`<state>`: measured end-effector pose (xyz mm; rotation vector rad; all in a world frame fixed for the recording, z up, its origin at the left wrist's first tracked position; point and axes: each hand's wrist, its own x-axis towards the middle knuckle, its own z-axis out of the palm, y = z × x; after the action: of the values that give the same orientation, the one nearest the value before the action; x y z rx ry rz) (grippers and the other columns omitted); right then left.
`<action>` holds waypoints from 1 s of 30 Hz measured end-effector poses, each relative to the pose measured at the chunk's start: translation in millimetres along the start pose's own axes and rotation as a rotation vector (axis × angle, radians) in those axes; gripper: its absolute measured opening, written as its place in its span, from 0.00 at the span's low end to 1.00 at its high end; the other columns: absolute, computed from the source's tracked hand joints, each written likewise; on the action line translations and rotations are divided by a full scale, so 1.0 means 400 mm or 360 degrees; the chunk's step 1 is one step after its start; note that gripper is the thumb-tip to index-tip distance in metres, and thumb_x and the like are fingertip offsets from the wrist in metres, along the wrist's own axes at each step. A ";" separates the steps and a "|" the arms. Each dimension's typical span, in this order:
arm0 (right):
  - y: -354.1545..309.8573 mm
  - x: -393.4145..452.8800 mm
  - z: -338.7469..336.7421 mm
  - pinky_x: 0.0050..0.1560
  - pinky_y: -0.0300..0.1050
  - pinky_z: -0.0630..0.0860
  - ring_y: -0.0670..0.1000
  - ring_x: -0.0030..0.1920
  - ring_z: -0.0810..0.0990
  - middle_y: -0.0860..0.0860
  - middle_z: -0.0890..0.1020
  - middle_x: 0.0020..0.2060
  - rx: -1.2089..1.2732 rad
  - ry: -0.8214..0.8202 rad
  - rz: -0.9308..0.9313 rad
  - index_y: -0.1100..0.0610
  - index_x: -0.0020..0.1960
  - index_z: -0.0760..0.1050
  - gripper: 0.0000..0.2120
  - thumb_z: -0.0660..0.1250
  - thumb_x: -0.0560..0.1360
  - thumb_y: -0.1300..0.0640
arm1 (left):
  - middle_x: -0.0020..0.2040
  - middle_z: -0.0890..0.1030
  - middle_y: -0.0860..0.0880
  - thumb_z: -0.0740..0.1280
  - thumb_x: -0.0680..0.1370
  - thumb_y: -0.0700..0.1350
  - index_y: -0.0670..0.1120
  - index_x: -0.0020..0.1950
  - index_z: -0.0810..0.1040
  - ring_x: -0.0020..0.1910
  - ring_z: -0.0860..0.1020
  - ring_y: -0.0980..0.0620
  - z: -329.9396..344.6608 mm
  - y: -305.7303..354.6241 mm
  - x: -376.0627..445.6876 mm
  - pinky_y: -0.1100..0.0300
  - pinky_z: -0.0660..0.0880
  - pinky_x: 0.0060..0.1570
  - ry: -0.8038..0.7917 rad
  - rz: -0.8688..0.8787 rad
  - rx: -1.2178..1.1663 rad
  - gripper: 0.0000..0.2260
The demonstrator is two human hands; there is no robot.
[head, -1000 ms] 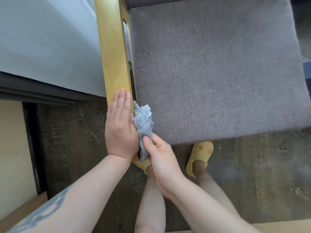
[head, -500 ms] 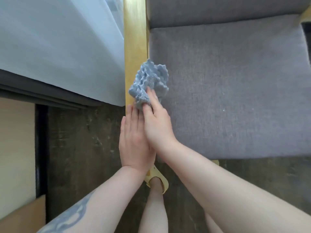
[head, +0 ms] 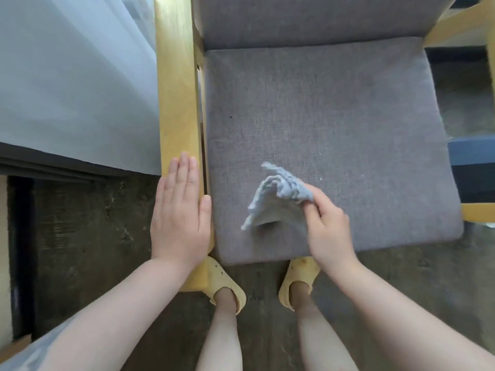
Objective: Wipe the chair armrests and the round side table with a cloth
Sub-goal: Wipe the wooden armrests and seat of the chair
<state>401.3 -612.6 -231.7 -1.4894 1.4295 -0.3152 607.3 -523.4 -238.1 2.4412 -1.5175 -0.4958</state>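
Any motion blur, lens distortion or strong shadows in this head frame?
Head view: the grey cloth in the right hand is smeared by motion blur; the left hand, flat on the wooden armrest, is sharper. Wide-angle distortion splays the armrest and seat cushion edges. Light is soft and even, brighter on the armrest's top; no glare.

Crumpled grey cloth (head: 278, 194) above seat, beside wooden armrest (head: 176, 103).

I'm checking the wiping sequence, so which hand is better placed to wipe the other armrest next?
Right. The right hand already pinches the cloth over the seat cushion, nearer the far armrest. The left hand lies flat on the near armrest, holding nothing.
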 end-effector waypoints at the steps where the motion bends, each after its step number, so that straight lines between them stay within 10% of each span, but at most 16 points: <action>1: 0.010 0.017 -0.045 0.58 0.23 0.64 0.40 0.62 0.73 0.43 0.78 0.61 -0.0070 0.0259 0.0013 0.51 0.67 0.74 0.18 0.57 0.81 0.62 | 0.79 0.49 0.49 0.51 0.81 0.46 0.44 0.79 0.49 0.78 0.44 0.53 -0.002 0.002 0.033 0.54 0.44 0.76 -0.0010 0.0025 0.0037 0.26; 4: 0.046 0.083 -0.110 0.64 0.27 0.61 0.44 0.66 0.69 0.47 0.74 0.65 -0.0362 0.0686 -0.0094 0.55 0.70 0.70 0.19 0.57 0.80 0.64 | 0.79 0.49 0.47 0.55 0.82 0.43 0.43 0.79 0.49 0.78 0.46 0.51 -0.001 0.020 0.128 0.52 0.45 0.76 0.0032 0.0040 0.0113 0.27; 10: 0.157 0.150 0.069 0.75 0.54 0.51 0.55 0.75 0.58 0.53 0.68 0.72 -0.0684 0.0533 0.0125 0.57 0.68 0.72 0.21 0.56 0.78 0.69 | 0.79 0.52 0.45 0.56 0.81 0.40 0.42 0.79 0.52 0.78 0.49 0.50 0.014 0.030 0.148 0.52 0.47 0.76 0.0146 0.0000 0.0183 0.27; 16: 0.168 0.111 0.057 0.71 0.54 0.61 0.56 0.70 0.68 0.54 0.74 0.67 -0.1057 -0.0196 -0.0775 0.58 0.63 0.75 0.22 0.61 0.72 0.71 | 0.79 0.53 0.44 0.58 0.79 0.37 0.40 0.78 0.53 0.78 0.50 0.48 0.016 0.030 0.149 0.51 0.48 0.76 0.0161 0.0008 0.0247 0.28; 23: 0.146 0.230 0.015 0.74 0.51 0.57 0.54 0.74 0.62 0.53 0.69 0.71 -0.0844 0.0505 0.0095 0.57 0.67 0.73 0.23 0.55 0.76 0.71 | 0.79 0.54 0.45 0.57 0.79 0.36 0.41 0.78 0.53 0.78 0.50 0.48 0.015 0.033 0.146 0.53 0.47 0.76 0.0194 0.0011 0.0265 0.28; 30: 0.203 0.035 0.038 0.68 0.53 0.68 0.55 0.67 0.72 0.54 0.77 0.64 -0.1104 -0.0301 -0.0921 0.59 0.62 0.77 0.21 0.56 0.73 0.67 | 0.78 0.56 0.44 0.58 0.78 0.35 0.40 0.78 0.56 0.78 0.52 0.48 0.019 0.025 0.148 0.50 0.51 0.76 0.0243 0.0005 0.0221 0.28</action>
<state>368.1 -601.1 -307.6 -2.4294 0.9625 -0.0075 620.2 -581.0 -251.1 2.5133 -1.5394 -0.2038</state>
